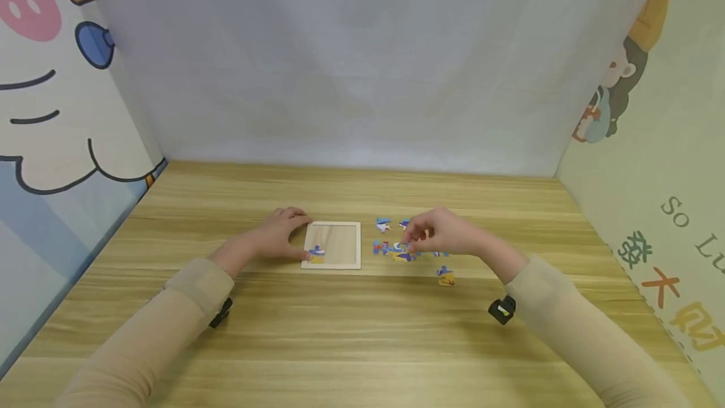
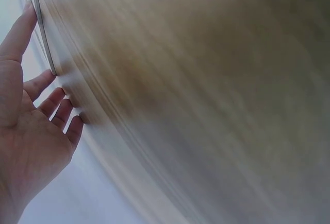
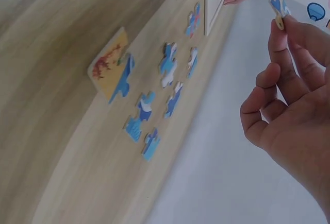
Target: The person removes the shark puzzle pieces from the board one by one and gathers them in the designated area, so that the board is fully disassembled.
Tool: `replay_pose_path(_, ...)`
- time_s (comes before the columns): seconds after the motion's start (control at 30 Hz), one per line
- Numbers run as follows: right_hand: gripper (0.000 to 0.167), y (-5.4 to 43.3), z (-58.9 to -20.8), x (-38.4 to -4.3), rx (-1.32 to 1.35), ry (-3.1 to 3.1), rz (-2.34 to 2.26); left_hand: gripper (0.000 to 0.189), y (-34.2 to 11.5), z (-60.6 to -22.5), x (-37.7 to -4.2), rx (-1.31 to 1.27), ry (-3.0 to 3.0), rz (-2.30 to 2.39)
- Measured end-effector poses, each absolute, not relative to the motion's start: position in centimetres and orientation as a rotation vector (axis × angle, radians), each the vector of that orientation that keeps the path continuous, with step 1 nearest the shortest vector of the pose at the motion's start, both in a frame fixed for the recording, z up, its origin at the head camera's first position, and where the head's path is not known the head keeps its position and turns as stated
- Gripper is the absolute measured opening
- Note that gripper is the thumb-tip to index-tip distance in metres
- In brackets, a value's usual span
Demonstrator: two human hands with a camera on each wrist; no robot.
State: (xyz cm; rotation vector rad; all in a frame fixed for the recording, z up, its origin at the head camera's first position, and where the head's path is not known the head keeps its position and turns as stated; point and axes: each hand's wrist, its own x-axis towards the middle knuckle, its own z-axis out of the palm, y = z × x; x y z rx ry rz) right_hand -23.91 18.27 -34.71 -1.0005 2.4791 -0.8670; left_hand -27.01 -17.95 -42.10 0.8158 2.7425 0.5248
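My left hand rests at the left side of a square puzzle tray with a pale rim. Its thumb touches the lower left corner and its fingers lie by the upper left one. Inside that lower left corner sits one blue-and-yellow puzzle piece. My right hand pinches another puzzle piece, yellow and blue, between thumb and index finger, raised off the table in the right wrist view. Below and around it lie several loose pieces, among them a yellow corner piece and a blue-and-white piece.
The wood-grain table ends at a pale curtain behind. Printed panels stand left and right. Two loose pieces lie further back, including a blue-white piece.
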Motion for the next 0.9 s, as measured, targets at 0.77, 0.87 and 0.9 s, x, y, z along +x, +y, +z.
replay_pose_path(0.77, 0.005, 21.2, -40.2, -23.8, -0.858, 2.41, -0.867, 0.085, -18.0, -42.2, -27.1, 0.797, 2.735, 0.528)
replay_pose_path(0.87, 0.005, 21.1, -40.5, -23.8, -0.857, 2.397, -0.861, 0.086, -18.0, -42.2, -27.1, 0.792, 2.734, 0.527)
replay_pose_path(0.9, 0.005, 21.1, -40.6, -23.8, -0.862, 2.396, -0.859, 0.086, -18.0, -42.2, -27.1, 0.792, 2.735, 0.525)
